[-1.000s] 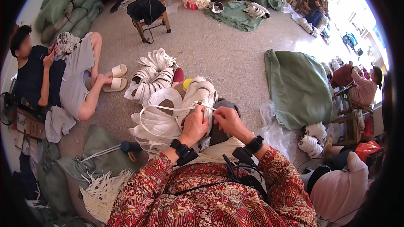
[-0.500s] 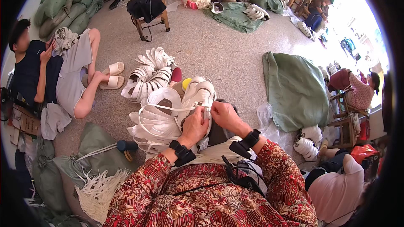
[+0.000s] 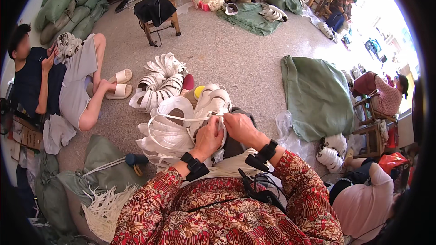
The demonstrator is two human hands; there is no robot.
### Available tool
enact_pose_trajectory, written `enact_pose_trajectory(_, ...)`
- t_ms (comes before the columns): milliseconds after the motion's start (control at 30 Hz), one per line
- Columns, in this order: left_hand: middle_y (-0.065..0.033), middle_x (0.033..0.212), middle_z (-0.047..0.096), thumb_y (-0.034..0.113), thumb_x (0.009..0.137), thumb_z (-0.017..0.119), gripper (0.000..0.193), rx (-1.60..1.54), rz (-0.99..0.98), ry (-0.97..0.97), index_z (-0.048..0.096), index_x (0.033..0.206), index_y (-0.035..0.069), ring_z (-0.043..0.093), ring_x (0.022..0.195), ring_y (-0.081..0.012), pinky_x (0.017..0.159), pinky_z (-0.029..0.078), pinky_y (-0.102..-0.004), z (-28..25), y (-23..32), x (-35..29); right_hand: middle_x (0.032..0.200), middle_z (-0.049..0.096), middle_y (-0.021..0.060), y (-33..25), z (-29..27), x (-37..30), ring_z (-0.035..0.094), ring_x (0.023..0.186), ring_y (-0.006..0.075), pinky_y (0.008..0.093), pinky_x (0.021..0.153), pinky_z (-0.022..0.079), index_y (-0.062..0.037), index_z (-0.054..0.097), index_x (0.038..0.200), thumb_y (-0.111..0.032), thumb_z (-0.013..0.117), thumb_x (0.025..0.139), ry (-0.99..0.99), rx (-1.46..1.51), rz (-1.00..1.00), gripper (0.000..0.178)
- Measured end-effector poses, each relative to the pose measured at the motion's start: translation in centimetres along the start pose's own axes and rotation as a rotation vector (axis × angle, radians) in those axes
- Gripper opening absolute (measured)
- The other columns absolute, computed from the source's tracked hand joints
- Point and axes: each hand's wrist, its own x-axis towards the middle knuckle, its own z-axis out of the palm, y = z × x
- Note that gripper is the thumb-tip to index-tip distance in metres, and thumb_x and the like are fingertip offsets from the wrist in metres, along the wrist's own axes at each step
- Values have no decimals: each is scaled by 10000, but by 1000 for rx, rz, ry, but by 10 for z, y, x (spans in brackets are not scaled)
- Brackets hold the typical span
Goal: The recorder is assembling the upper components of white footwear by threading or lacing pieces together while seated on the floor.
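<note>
A white shoe upper (image 3: 215,99) points away from me in front of my lap, with several more white uppers (image 3: 162,137) fanned out at its left. A white shoelace (image 3: 178,118) crosses the upper to my fingers and bends in a wide loop at the left. My left hand (image 3: 207,137) is closed at the upper's near part, its fingers bent against the edge. Close beside it, my right hand (image 3: 243,130) pinches the lace at the upper's right side. The fingertips almost meet, and the exact grip between them is partly hidden.
Another row of white uppers (image 3: 160,83) lies ahead, near a yellow-topped container (image 3: 199,91). Loose white laces (image 3: 105,211) hang by a green sack at lower left. A green cloth (image 3: 317,95) lies right. A stool (image 3: 159,16) stands ahead; other people sit around.
The view has shifted slightly. Both hands stay close together at the upper, with only a slight movement of the fingers, and the lace loop keeps nearly the same shape.
</note>
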Motion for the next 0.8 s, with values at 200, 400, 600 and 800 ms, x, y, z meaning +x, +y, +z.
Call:
enact_pose_trajectory(200, -130, 676, 602, 97, 855, 669, 366, 67, 57, 15, 501, 1179, 63, 635, 635, -364, 581, 479, -480, 4, -2, -3, 749, 672, 202, -10, -11, 5, 684, 726, 401, 494, 629, 537, 3, 594, 903, -65, 597, 825, -72, -86, 0, 104)
enact_pose_trajectory(400, -146, 705, 618, 94, 854, 664, 402, 68, 79, -12, 484, 1213, 70, 643, 660, -377, 591, 481, -483, 1, 2, -5, 778, 687, 203, 2, -20, 15, 695, 743, 384, 461, 632, 555, -9, 637, 856, -59, 620, 798, -152, -99, -27, 78)
enact_pose_trajectory(600, -174, 736, 633, 110, 865, 646, 404, 5, 35, -18, 475, 1229, 69, 644, 696, -400, 625, 488, -505, -2, 2, -4, 736, 648, 215, -9, -10, 20, 649, 717, 430, 503, 625, 514, -7, 605, 850, -94, 607, 835, -120, -82, -124, 88)
enact_pose_trajectory(800, -208, 755, 655, 130, 889, 616, 377, 8, 12, -65, 484, 1237, 73, 655, 747, -433, 673, 501, -530, -5, 5, 0, 723, 627, 248, 4, 4, -5, 625, 696, 461, 551, 612, 486, -7, 551, 831, -108, 567, 873, 168, 197, 40, 111)
